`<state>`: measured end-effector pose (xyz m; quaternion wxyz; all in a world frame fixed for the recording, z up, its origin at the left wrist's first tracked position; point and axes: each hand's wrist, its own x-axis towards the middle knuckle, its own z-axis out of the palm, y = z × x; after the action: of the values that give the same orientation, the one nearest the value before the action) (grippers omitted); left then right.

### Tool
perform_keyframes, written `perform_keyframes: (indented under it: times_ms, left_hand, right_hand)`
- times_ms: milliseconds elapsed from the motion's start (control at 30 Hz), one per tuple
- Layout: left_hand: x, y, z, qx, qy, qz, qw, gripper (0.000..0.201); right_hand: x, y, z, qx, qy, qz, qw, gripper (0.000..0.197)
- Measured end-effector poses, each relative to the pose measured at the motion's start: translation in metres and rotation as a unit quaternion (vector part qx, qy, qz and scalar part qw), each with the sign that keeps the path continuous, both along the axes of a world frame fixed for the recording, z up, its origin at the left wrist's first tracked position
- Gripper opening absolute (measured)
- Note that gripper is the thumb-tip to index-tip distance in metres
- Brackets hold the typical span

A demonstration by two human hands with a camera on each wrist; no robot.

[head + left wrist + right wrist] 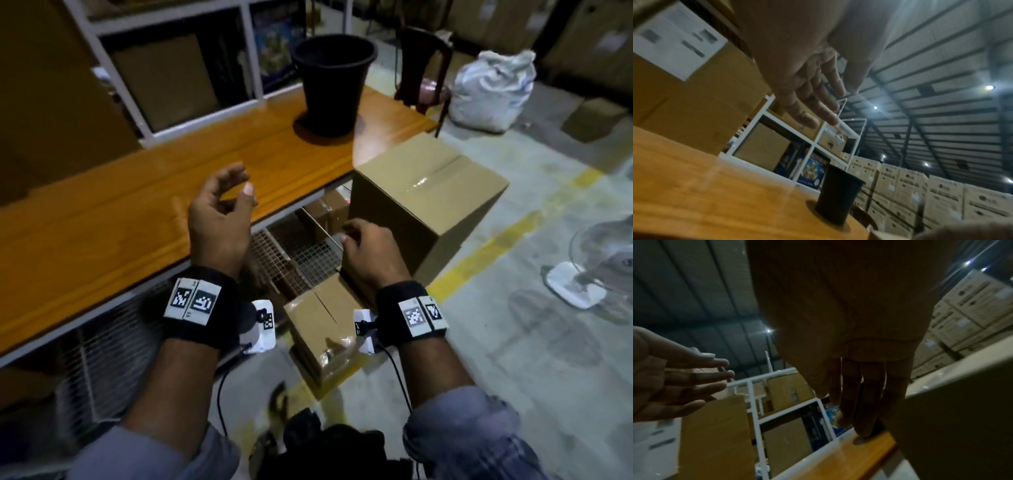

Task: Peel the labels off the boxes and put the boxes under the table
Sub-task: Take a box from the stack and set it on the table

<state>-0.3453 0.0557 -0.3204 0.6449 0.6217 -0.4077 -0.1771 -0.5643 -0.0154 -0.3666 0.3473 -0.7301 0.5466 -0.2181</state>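
Note:
A tall brown cardboard box (424, 202), taped along its top, stands at the right end of the wooden table (102, 212); no label shows on the faces I see. My right hand (347, 233) is at its near left corner, fingers (863, 402) hanging fairly straight beside the box's side (962, 418), gripping nothing. My left hand (241, 181) hovers above the table's front edge, fingers (818, 104) relaxed and empty. A smaller taped box (322, 329) lies on the floor below my wrists. Another box (325, 209) sits under the table.
A black bucket (334, 78) stands on the table's far end. A wire shelf (301, 253) runs under the table. A dark chair (421, 65), a white sack (493, 89) and a white fan (599, 260) stand on the floor at right. Shelving with cartons lines the back.

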Motion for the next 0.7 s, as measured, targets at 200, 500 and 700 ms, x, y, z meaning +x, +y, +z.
perform_keyframes:
  times_ms: [200, 500, 700]
  left_hand:
    - [0.032, 0.055, 0.048, -0.081, -0.033, 0.101, 0.991, 0.028]
    - [0.144, 0.151, 0.094, -0.151, -0.090, 0.229, 0.958, 0.032]
    - [0.246, 0.234, 0.149, -0.183, -0.132, 0.291, 0.930, 0.029]
  right_hand:
    - [0.066, 0.019, 0.054, -0.087, -0.028, 0.099, 0.991, 0.031]
    - [0.206, 0.077, 0.116, -0.209, -0.097, 0.190, 0.954, 0.026]
    - [0.330, 0.130, 0.165, -0.258, -0.158, 0.251, 0.919, 0.025]
